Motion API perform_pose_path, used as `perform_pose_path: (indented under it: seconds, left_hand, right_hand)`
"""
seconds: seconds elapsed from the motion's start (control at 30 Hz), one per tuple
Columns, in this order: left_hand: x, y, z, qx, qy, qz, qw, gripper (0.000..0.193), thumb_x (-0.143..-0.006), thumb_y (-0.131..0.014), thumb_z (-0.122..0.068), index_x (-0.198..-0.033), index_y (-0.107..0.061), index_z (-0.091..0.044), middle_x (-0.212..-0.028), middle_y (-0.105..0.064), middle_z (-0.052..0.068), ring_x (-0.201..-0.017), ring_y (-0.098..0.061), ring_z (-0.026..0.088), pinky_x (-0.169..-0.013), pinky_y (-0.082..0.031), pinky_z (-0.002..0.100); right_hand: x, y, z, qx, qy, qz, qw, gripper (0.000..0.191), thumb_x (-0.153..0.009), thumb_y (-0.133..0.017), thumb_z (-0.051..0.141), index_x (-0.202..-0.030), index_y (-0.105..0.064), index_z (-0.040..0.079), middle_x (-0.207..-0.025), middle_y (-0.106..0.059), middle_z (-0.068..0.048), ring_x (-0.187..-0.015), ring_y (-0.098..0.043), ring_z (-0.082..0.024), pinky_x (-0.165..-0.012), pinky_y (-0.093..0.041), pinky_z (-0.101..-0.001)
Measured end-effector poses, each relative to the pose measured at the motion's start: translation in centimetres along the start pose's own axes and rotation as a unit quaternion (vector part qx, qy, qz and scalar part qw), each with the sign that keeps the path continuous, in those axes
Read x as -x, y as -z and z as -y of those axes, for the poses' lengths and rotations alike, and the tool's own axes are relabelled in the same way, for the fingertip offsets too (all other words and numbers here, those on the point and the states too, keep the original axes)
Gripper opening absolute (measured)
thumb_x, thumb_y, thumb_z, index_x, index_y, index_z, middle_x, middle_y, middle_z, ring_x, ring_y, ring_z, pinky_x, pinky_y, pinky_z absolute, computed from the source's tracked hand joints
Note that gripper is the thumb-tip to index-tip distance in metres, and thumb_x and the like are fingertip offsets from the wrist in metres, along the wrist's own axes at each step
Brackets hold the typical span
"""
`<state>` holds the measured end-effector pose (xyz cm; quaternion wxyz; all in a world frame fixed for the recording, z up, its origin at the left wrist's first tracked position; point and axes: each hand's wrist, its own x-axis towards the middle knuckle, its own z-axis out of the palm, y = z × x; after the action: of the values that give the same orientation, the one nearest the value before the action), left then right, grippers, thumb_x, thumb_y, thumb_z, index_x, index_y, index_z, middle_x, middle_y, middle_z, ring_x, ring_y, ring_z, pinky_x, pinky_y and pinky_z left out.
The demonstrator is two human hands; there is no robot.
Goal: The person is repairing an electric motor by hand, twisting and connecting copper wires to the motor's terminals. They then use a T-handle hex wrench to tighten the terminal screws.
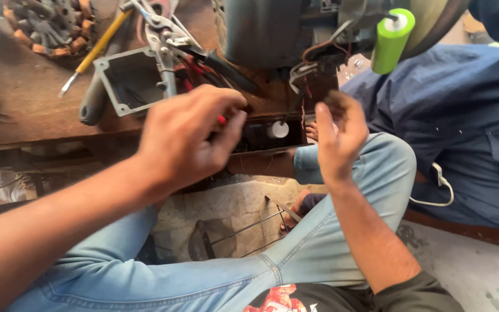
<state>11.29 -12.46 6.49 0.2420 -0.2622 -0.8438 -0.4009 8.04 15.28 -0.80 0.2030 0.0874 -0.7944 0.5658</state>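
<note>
While curled around a red-handled tool [222,119], left hand [183,138]; right hand [336,136] pinching thin wires [303,110].

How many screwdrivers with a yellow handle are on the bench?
1. The yellow-handled screwdriver lies slanted at the back of the wooden bench, left of the grey box. More could be hidden under the pile of pliers.
</note>
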Motion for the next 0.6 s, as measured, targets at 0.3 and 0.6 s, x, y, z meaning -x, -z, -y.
perform_pose_path:
  seconds: [0.3,0.6]
  left_hand:
    - [-5.3,-12.1,-0.6,0.003,0.054,0.028,0.998,0.042,-0.097,-0.072,-0.013,-0.135,-0.055,-0.003,-0.100,-0.064,0.014,-0.082,-0.069,0.035,-0.068,-0.057,0.042]
    - [-6.5,-14.8,1.0,-0.012,0.021,0.082,0.996,0.047,-0.091,-0.074,-0.009,-0.132,-0.052,-0.006,-0.107,-0.065,0.011,-0.084,-0.069,0.032,-0.069,-0.056,0.039]
  right_hand:
    - [-2.8,0.7,-1.9,0.093,0.087,0.042,0.991,0.011,-0.102,-0.073,0.002,-0.111,-0.071,-0.004,-0.101,-0.072,-0.014,-0.085,-0.070,-0.020,-0.075,-0.056,-0.0299]
    - [-4.9,2.9,-4.7,0.072,0.140,0.080,0.984,0.012,-0.101,-0.073,-0.004,-0.113,-0.072,-0.002,-0.105,-0.072,-0.015,-0.092,-0.073,-0.025,-0.080,-0.057,-0.0321]
